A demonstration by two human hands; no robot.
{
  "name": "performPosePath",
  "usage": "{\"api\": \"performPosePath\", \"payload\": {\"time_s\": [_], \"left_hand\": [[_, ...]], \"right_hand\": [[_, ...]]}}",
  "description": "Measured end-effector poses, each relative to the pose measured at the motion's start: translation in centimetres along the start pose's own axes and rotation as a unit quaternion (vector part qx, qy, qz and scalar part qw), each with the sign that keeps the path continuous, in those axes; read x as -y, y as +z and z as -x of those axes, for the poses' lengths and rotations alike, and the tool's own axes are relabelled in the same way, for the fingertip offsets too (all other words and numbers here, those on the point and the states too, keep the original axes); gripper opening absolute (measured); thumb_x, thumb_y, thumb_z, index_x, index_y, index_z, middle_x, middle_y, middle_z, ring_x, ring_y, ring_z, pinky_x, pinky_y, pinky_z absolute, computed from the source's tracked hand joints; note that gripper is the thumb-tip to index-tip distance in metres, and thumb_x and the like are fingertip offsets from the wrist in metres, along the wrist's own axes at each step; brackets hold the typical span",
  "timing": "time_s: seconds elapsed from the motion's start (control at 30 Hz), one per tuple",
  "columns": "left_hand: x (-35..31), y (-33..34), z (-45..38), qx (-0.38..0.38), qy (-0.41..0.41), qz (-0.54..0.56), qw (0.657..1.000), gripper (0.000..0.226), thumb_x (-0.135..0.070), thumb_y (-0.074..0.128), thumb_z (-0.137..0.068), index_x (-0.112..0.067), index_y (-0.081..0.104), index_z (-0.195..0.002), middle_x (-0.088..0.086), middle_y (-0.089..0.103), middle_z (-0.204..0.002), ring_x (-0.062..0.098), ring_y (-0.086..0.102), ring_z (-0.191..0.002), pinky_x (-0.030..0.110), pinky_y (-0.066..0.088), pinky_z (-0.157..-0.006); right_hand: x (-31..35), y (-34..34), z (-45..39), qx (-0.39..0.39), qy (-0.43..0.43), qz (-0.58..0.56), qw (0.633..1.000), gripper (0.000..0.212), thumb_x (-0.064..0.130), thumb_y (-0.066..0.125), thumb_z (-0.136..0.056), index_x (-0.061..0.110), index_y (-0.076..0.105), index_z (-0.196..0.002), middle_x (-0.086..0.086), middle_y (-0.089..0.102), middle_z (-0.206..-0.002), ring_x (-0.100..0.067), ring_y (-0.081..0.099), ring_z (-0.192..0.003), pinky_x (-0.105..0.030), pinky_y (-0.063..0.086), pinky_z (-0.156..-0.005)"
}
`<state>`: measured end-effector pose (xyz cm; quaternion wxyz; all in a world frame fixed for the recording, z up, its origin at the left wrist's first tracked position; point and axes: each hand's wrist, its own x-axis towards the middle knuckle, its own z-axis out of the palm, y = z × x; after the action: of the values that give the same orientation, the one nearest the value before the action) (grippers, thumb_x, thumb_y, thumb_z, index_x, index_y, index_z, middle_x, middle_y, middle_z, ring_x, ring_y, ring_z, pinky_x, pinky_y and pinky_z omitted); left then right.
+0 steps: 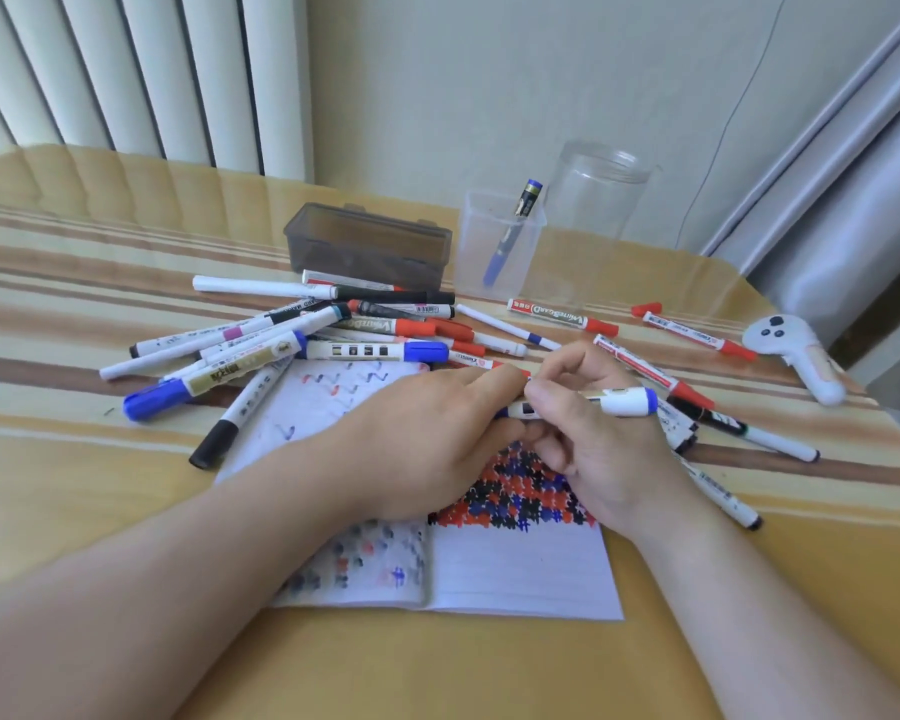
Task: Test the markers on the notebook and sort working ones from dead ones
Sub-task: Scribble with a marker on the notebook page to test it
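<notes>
Over the open notebook (515, 569), head view only: your two hands meet on one blue-capped marker (622, 401). Your right hand (601, 444) has thumb and fingers curled round its white barrel, gripping it, with the blue end sticking out to the right past the knuckles. Your left hand (427, 433) curls in at the marker's other end; that end and whatever the left fingertips pinch are hidden behind the fingers, so I take it as gripping the marker but can't tell whether a cap is on or off there. The marker's tip is not visible.

Both hands cover the middle of the notebook. Its right page shows a dense block of red, blue and black marks, partly under your hands; the left page shows faint zigzags at the top and blurred dots near the bottom edge.

Beyond the notebook's far edge lies the marker pile (333, 330), overlapping so individual counts are hard to make out. Right of the notebook, more markers (645, 368) lie scattered, some half hidden by your right hand. Further behind the notebook: a dark lidded box (370, 241), contents not readable through the tinted wall; a clear square cup (481, 252) with one blue pen (510, 236) standing tilted in it; a clear round jar (598, 189) behind that. Far right of the notebook, a white controller (791, 350) lies on the striped table (74, 283).
</notes>
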<state>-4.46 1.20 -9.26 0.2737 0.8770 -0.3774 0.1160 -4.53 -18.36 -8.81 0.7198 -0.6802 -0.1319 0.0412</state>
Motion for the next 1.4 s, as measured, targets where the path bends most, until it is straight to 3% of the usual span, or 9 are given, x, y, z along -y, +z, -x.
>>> {"api": "performPosePath", "payload": {"time_s": [0.23, 0.4, 0.53, 0.67, 0.8, 0.97, 1.1, 1.27, 1.4], "left_hand": [[0.0, -0.6, -0.2, 0.006, -0.017, 0.050, 0.999, 0.020, -0.040, 0.052, -0.105, -0.023, 0.062, -0.107, -0.011, 0.046, -0.058, 0.007, 0.046, -0.055, 0.022, 0.030, -0.051], [0.0, -0.6, -0.5, 0.015, -0.024, 0.063, 0.998, 0.023, -0.047, 0.050, -0.105, -0.028, 0.063, -0.106, -0.003, 0.058, -0.065, 0.014, 0.055, -0.059, 0.026, 0.038, -0.051], [-0.7, -0.6, -0.6, 0.012, -0.029, 0.092, 0.995, 0.009, -0.044, 0.053, -0.105, -0.037, 0.059, -0.101, -0.005, 0.058, -0.066, 0.013, 0.056, -0.061, 0.019, 0.034, -0.053], [-1.2, -0.6, -0.4, -0.002, -0.009, 0.075, 0.997, 0.022, -0.044, 0.046, -0.107, -0.027, 0.060, -0.108, -0.008, 0.058, -0.070, 0.013, 0.053, -0.062, 0.026, 0.039, -0.056], [-1.3, -0.1, -0.2, -0.051, 0.047, 0.003, 0.998, 0.027, -0.034, 0.037, -0.110, -0.018, 0.058, -0.107, -0.013, 0.054, -0.090, 0.011, 0.049, -0.075, 0.034, 0.043, -0.066], [-1.2, -0.3, -0.4, 0.000, 0.007, 0.068, 0.998, 0.015, -0.044, 0.038, -0.107, -0.035, 0.049, -0.115, -0.007, 0.065, -0.084, 0.014, 0.059, -0.070, 0.040, 0.048, -0.064], [-0.8, -0.8, -0.4, 0.034, -0.043, 0.083, 0.995, 0.035, -0.056, 0.039, -0.105, -0.031, 0.052, -0.127, -0.003, 0.067, -0.086, 0.012, 0.062, -0.078, 0.038, 0.050, -0.070], [-0.6, -1.3, 0.1, 0.070, -0.081, 0.097, 0.990, 0.047, -0.054, 0.061, -0.095, -0.037, 0.039, -0.132, -0.015, 0.048, -0.081, -0.004, 0.051, -0.077, 0.016, 0.034, -0.064], [-0.1, -0.6, 0.1, 0.182, -0.037, 0.008, 0.983, 0.050, -0.046, 0.055, -0.076, -0.043, 0.057, -0.126, -0.015, 0.047, -0.100, 0.006, 0.048, -0.093, 0.029, 0.043, -0.081]], "right_hand": [[0.2, 0.2, 0.3, 0.035, -0.003, -0.091, 0.995, 0.021, 0.021, 0.077, -0.078, 0.021, 0.058, -0.070, -0.005, 0.061, -0.056, -0.010, 0.053, -0.044, -0.018, 0.034, -0.039], [0.4, 0.2, 0.7, 0.042, -0.007, -0.105, 0.993, 0.031, 0.024, 0.085, -0.076, 0.025, 0.055, -0.068, -0.001, 0.061, -0.057, -0.009, 0.050, -0.044, -0.018, 0.034, -0.040], [1.1, 0.0, 1.1, 0.045, -0.004, -0.089, 0.995, 0.033, 0.023, 0.085, -0.076, 0.024, 0.053, -0.067, -0.004, 0.064, -0.059, -0.009, 0.054, -0.046, -0.018, 0.037, -0.042], [2.7, 0.1, 1.7, 0.038, -0.020, -0.021, 0.999, 0.038, 0.026, 0.088, -0.076, 0.022, 0.051, -0.070, -0.012, 0.067, -0.065, -0.014, 0.058, -0.051, -0.020, 0.038, -0.042], [3.1, 1.1, 1.8, -0.024, -0.048, 0.078, 0.995, 0.041, 0.020, 0.076, -0.089, 0.014, 0.039, -0.071, -0.028, 0.054, -0.061, -0.020, 0.047, -0.050, -0.032, 0.029, -0.042], [2.8, 0.8, 1.5, 0.008, -0.016, 0.003, 1.000, 0.030, 0.023, 0.075, -0.084, 0.027, 0.049, -0.068, -0.002, 0.059, -0.059, -0.014, 0.052, -0.052, -0.024, 0.033, -0.044], [2.5, 0.5, 1.6, 0.010, -0.059, 0.025, 0.998, 0.028, 0.028, 0.081, -0.080, 0.026, 0.054, -0.072, -0.003, 0.058, -0.064, -0.019, 0.048, -0.051, -0.025, 0.037, -0.046], [2.9, -1.9, 2.9, -0.028, 0.013, -0.032, 0.999, 0.047, 0.053, 0.092, -0.062, 0.023, 0.060, -0.079, -0.002, 0.057, -0.067, -0.016, 0.048, -0.052, -0.023, 0.034, -0.044], [1.2, -3.4, 5.7, 0.007, 0.077, 0.013, 0.997, 0.053, 0.055, 0.095, -0.056, 0.015, 0.067, -0.079, -0.008, 0.054, -0.066, -0.021, 0.051, -0.053, -0.025, 0.037, -0.048]]}}
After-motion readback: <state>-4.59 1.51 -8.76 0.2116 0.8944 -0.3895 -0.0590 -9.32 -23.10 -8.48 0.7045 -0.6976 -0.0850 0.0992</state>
